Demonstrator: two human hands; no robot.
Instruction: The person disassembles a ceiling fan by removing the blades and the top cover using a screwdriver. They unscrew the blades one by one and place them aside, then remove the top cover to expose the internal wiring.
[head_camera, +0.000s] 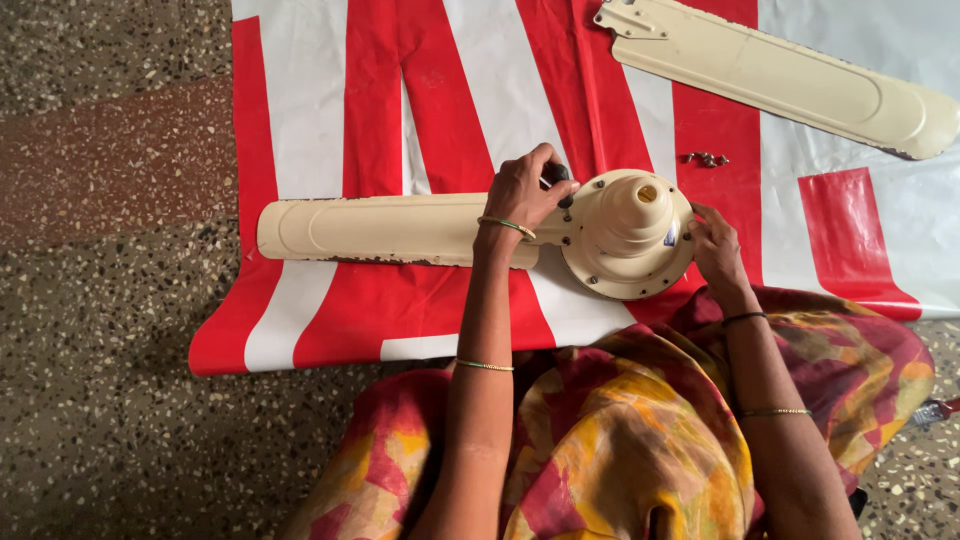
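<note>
Ceiling-fan motor held on a striped sheet, both hands at work.

Motor (628, 233), cream, sits mid-sheet (330, 120) with one blade (385, 229) attached, running out to 9 o'clock. Left hand (522, 193) at the blade joint, grip closed round a dark tool handle (558, 176); tip hidden. Right hand (713, 246) at the motor's 3 o'clock edge, fingers curled against the rim, nothing else in its grip. Loose blade (780, 75) lies at 1 o'clock; small screws (706, 158) between it and the motor. Speckled floor (100, 300) round the sheet.
</note>
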